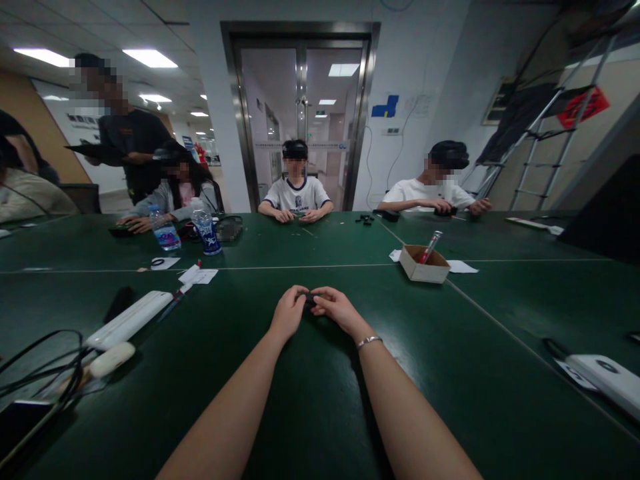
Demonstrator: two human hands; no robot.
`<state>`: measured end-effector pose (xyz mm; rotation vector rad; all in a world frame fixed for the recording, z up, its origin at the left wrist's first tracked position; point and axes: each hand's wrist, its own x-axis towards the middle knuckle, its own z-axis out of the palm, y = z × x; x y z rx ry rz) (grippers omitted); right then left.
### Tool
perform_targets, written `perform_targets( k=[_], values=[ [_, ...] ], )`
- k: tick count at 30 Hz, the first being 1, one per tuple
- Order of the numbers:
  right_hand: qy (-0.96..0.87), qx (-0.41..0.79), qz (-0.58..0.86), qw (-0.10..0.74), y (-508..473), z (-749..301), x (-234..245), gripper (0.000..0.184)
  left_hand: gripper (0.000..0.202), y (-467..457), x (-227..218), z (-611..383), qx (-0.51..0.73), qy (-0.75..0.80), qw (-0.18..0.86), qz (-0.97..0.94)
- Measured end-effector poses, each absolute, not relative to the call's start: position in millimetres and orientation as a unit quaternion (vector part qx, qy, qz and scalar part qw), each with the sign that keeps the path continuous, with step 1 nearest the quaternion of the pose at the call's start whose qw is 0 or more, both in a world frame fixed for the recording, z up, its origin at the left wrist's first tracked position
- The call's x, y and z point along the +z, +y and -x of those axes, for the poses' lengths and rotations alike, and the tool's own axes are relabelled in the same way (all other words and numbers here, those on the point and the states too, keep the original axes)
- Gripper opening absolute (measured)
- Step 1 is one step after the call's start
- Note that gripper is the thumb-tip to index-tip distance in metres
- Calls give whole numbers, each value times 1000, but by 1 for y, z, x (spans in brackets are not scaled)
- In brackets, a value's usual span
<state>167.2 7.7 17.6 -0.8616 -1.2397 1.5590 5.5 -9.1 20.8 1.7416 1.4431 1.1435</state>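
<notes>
Both my hands meet over the middle of the dark green table (320,400). My left hand (289,312) and my right hand (336,309) are closed, fingertips pinched together around a small black object (311,299) held between them just above the tabletop. Most of that object is hidden by my fingers, so I cannot make out what it is. A thin bracelet (369,341) sits on my right wrist.
An open cardboard box (424,264) with a red-tipped tube stands to the right, paper slips beside it. A white power strip (129,319), cables and a pen lie at left. Two water bottles (205,231) stand further back. Several people sit or stand across the table.
</notes>
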Motion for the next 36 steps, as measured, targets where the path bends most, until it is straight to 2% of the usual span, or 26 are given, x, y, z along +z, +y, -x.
perform_targets(
  k=[12,36],
  values=[
    [-506,637,349,465,7,-167,18,27,27,-7,17,-5,443,535,280,-663],
    [-504,638,354,462,6,-168,20,22,28,-7,17,-4,424,545,298,-659]
  ],
)
